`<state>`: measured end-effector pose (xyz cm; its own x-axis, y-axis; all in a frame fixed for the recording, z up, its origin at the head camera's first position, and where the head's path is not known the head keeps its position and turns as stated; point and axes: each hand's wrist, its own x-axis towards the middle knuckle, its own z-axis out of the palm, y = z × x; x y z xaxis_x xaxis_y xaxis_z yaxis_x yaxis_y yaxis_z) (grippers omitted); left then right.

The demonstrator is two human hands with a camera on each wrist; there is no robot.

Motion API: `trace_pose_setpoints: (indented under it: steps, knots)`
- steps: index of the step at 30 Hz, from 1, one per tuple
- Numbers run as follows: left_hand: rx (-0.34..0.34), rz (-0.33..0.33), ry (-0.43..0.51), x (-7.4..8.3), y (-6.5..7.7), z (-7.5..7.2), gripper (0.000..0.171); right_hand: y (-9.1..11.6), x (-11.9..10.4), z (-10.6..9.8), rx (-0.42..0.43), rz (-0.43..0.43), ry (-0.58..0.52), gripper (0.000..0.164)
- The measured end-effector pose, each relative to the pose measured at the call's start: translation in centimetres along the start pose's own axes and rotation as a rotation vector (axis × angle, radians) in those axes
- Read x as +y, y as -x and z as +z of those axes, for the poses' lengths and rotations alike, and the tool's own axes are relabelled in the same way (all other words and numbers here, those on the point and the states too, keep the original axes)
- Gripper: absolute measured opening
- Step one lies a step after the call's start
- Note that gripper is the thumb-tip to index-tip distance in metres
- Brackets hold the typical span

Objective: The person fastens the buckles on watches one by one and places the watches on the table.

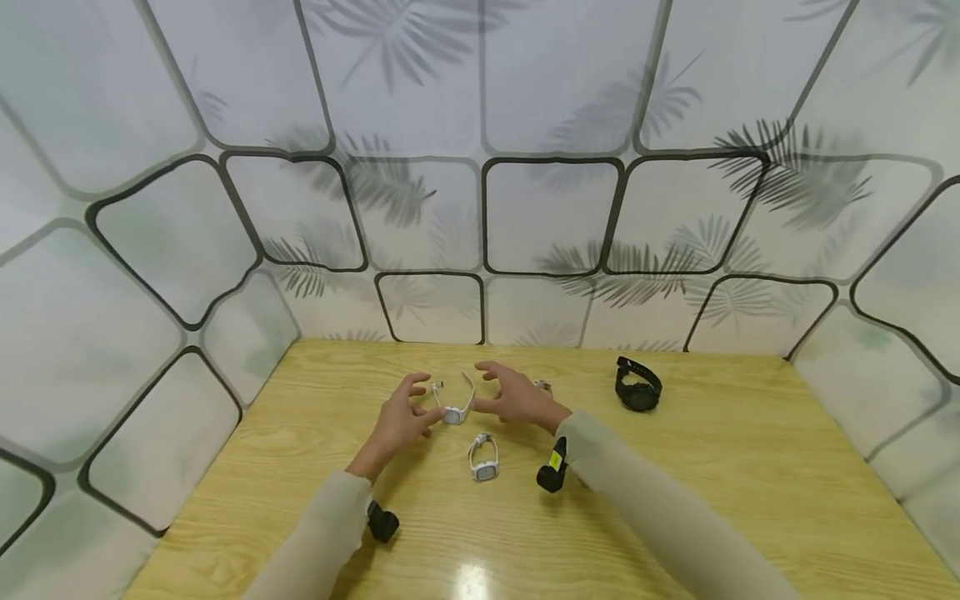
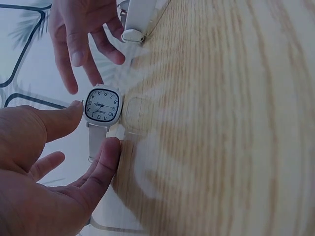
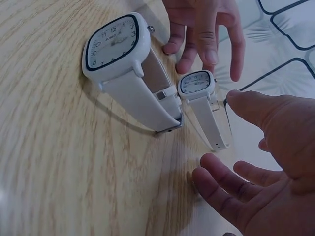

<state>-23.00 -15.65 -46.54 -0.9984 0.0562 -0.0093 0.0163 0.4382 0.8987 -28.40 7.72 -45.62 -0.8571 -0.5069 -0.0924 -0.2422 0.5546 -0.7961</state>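
A white wristwatch (image 1: 453, 415) with a squarish dial lies on the table, its two strap ends unfastened and pointing away. My left hand (image 1: 402, 419) is at its left, fingers spread; the thumb tip is by the case, and whether it touches I cannot tell. On the other side my right hand (image 1: 517, 397) hovers beside the strap with spread, loosely bent fingers and nothing in them. Nearer to me stands a second white wristwatch (image 1: 485, 470), its strap fastened in a loop, also large in the right wrist view (image 3: 113, 44).
To the right lies a black wristwatch (image 1: 639, 395) with a curved strap. Another small watch (image 1: 543, 386) shows partly behind my right hand. The light wooden table (image 1: 750, 467) meets a patterned curtain-like wall (image 1: 551, 217) at its back edge.
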Motion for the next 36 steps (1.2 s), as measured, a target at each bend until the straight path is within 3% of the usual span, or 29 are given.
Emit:
trace_pose_setpoints:
  steps: [8,18,25,33,36]
  knots:
    - [-0.008,-0.016,0.02,0.0,-0.2,0.2,0.065,-0.6,-0.6,0.6,-0.023,0.018,0.035,0.082]
    - [0.008,-0.001,0.027,-0.5,-0.6,0.5,0.055,-1.2,-0.5,1.2,-0.014,-0.034,0.101,0.083]
    - [-0.01,0.018,0.008,-0.6,-0.5,0.4,0.044,-1.3,-0.8,1.7,-0.004,-0.083,0.138,0.066]
    - [-0.029,0.065,0.009,-0.8,-0.6,0.5,0.014,-1.4,-0.5,1.6,-0.01,-0.083,0.157,0.041]
    - [-0.021,0.069,0.015,-0.8,-0.6,0.5,0.007,-1.4,-0.5,1.8,-0.006,-0.085,0.172,0.041]
